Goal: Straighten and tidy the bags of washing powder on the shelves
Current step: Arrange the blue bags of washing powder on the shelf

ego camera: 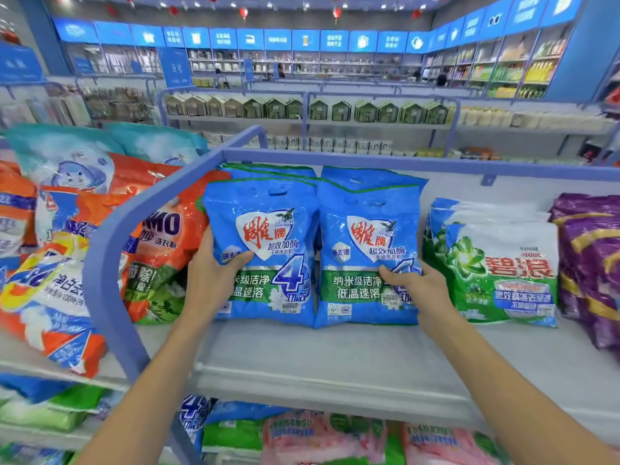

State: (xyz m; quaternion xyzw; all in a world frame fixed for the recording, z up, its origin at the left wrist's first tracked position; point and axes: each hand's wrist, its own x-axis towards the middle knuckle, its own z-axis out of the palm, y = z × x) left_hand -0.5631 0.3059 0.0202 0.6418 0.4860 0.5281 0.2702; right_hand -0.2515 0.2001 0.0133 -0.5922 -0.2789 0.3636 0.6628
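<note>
Two blue bags of washing powder stand side by side on the top white shelf [335,357]. My left hand [209,273] grips the left blue bag [268,236] at its left edge, thumb across the front. My right hand [416,286] grips the right blue bag [365,229] at its lower right edge, thumb on the front. More blue bags stand behind each. A green and white bag [500,270] leans to their right, and purple bags [590,263] stand at the far right.
A blue metal frame [110,229] divides this shelf from the left bay, where orange bags [161,236] and white and orange bags [57,297] lie slumped. Teal bags [67,156] stand behind them. Lower shelves hold pink bags [322,437] and green ones. Store aisles lie beyond.
</note>
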